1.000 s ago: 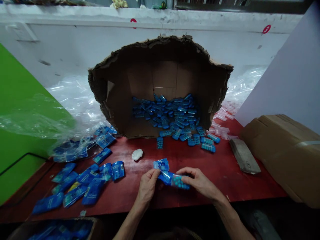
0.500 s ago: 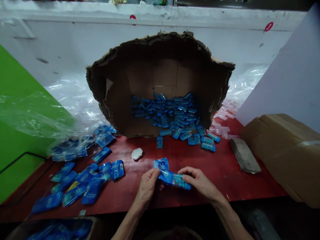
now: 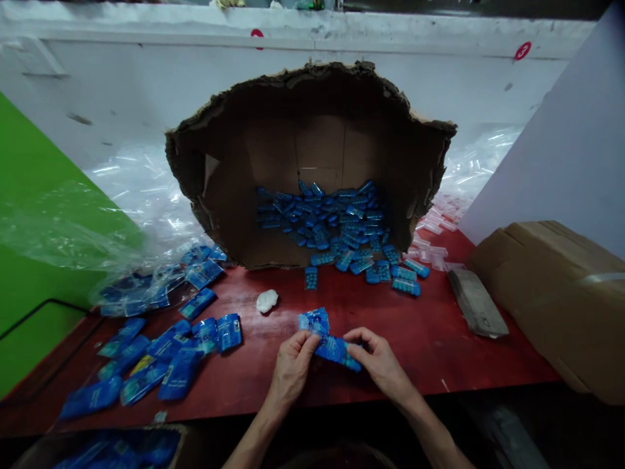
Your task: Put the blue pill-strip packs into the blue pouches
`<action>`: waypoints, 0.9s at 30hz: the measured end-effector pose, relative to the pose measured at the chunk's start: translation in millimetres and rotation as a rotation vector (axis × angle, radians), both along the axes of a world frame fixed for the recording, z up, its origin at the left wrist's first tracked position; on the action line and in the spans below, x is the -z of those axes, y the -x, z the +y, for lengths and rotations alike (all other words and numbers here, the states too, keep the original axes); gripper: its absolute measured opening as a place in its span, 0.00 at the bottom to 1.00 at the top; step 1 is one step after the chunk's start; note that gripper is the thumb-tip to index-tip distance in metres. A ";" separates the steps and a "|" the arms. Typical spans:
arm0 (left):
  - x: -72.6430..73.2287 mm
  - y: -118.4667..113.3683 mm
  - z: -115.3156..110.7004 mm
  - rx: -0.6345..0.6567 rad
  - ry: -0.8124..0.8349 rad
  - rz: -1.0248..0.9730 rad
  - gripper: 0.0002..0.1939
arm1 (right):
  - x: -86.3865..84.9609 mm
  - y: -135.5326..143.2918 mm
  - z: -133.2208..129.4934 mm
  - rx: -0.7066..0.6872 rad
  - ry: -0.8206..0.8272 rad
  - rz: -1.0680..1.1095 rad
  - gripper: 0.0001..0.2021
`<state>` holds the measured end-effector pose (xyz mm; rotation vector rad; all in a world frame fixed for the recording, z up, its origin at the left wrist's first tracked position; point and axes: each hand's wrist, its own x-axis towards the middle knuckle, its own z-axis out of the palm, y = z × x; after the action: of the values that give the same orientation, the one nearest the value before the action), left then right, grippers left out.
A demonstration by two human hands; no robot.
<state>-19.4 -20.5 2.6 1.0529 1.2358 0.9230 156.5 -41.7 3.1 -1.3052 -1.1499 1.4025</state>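
Pinching one blue packet [image 3: 332, 350] in left hand [image 3: 290, 365] and clamping right hand [image 3: 378, 361] on one case of turquoise balls [image 3: 353, 363], partly covered at the packet's right end. Working with hands slightly apart over the counter [image 3: 415, 335], near the middle of its front edge. Showing one more blue wrapper [image 3: 312, 320] just beyond left fingertips; cannot tell if joined. Facing one white lump [image 3: 267, 301], one lone case [image 3: 311, 278], then, toward the back edge, one torn carton [image 3: 317, 143] heaped with uncountable cases [image 3: 317, 218]. Flanked toward the left edge by at least nine loose packets [image 3: 180, 374], toward the right by one grey slab [image 3: 476, 305] and one brown box [image 3: 551, 299].
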 end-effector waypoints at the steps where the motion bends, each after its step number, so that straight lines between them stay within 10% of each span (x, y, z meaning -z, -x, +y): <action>1: 1.6 -0.4 0.0 0.001 0.014 -0.037 0.14 | 0.4 1.2 -0.5 0.007 -0.005 -0.008 0.11; 11: 12.9 -14.3 -8.8 -0.137 0.359 -0.493 0.12 | 7.9 19.9 0.8 0.164 -0.054 -0.063 0.10; 18: 4.9 -12.4 -10.1 -0.097 0.399 -0.582 0.10 | 7.3 12.2 -4.1 -0.123 0.072 0.436 0.15; 27: 4.8 -17.7 -10.3 -0.146 0.388 -0.603 0.09 | 10.9 15.5 -0.4 -0.054 0.013 0.276 0.14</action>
<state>-1.7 -30.8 -2.2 0.3365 0.9313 0.9678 141.0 -42.0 -7.8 -1.0565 -0.9967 1.5756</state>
